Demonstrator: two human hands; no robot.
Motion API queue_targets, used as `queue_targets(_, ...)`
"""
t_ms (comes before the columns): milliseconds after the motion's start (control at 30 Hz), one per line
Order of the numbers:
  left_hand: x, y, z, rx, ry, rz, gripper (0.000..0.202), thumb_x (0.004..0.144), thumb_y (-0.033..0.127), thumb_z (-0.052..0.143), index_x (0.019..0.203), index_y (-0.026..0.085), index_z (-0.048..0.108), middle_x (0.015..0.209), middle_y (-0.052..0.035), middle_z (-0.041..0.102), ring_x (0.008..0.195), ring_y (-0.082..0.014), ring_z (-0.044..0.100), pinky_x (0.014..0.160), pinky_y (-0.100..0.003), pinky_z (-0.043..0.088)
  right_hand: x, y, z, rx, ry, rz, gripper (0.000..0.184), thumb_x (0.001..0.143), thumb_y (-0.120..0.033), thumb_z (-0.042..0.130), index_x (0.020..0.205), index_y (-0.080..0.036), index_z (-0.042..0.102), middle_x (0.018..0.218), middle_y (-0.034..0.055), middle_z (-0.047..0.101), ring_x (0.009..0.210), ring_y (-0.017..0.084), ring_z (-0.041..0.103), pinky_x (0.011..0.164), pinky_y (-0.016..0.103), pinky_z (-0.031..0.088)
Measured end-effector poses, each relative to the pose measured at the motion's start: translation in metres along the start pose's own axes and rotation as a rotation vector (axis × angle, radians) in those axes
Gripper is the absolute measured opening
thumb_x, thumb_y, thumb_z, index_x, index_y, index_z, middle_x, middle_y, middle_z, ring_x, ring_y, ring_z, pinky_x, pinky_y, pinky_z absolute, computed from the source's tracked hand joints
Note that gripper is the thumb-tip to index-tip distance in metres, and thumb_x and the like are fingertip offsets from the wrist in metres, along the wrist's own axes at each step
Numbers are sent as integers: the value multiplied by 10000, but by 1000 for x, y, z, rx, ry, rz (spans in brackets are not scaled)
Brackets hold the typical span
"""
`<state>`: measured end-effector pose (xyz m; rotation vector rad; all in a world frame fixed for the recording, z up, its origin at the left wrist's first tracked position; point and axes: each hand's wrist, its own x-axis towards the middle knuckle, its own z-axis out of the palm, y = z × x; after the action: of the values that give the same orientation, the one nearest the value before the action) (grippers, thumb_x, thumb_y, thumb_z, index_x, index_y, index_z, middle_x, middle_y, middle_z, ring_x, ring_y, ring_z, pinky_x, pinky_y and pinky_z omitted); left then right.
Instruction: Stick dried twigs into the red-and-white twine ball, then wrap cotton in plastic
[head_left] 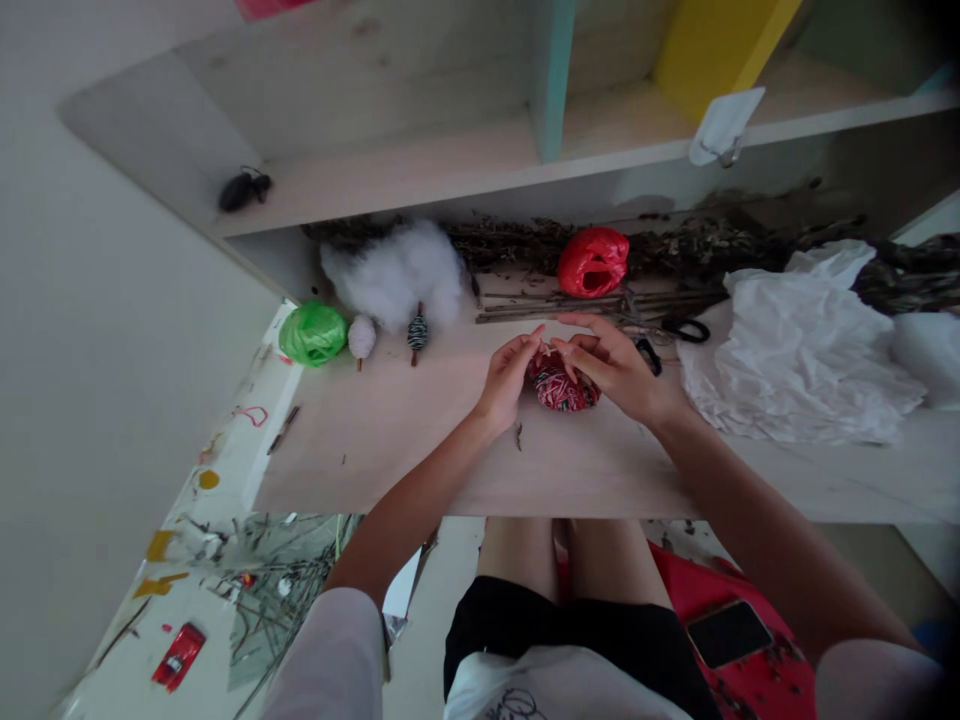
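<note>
My left hand [508,380] and my right hand [611,368] hold a red-and-white striped wrapped ball [562,388] between them, low over the pale wooden desk [375,445]. The fingertips of both hands meet over its top, hiding its upper part. Just right of my right hand lie black-handled scissors [686,331], their blades hidden. Left of my hands stand a green raffia ball [313,334], a white cotton ball on a stick [361,338] and a black-and-white wrapped stick [417,333]. Behind them is a heap of white cotton wool [394,272].
Dried twigs [600,305] and a red plastic bundle [592,262] lie along the desk's back. A crumpled white plastic bag [806,350] covers the right side. A shelf above holds a black toy insect [244,190]. A phone [729,633] rests on red cloth across my lap.
</note>
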<state>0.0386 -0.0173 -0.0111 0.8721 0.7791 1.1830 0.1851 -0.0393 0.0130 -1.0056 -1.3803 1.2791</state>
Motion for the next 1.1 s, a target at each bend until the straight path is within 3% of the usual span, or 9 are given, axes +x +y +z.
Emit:
queue_targets(267, 0, 1, 1, 2, -6, 11, 275, 737, 434, 716, 660, 187, 623, 611, 42, 504, 632, -102, 475, 901, -300, 390, 0, -2, 0, -18, -5, -4, 454, 821, -479, 649, 1145, -205, 487, 558, -74, 501, 479, 87, 435, 438, 229, 288)
queue_targets(567, -1, 2, 1, 19, -40, 67, 345, 731, 459, 717, 583, 190, 559, 592, 51, 500, 624, -91, 479, 1056, -326, 316, 0, 0, 1, -27, 29, -12, 403, 837, -479, 634, 1119, -220, 510, 560, -72, 477, 498, 91, 438, 457, 230, 326)
queue_targets(1100, 0, 2, 2, 25, -12, 31, 312, 750, 412, 701, 567, 195, 572, 606, 17, 511, 897, -160, 576, 1061, -334, 302, 0, 1, 0, -9, 16, -4, 398, 838, -473, 636, 1125, -230, 505, 558, -74, 467, 498, 95, 436, 455, 229, 327)
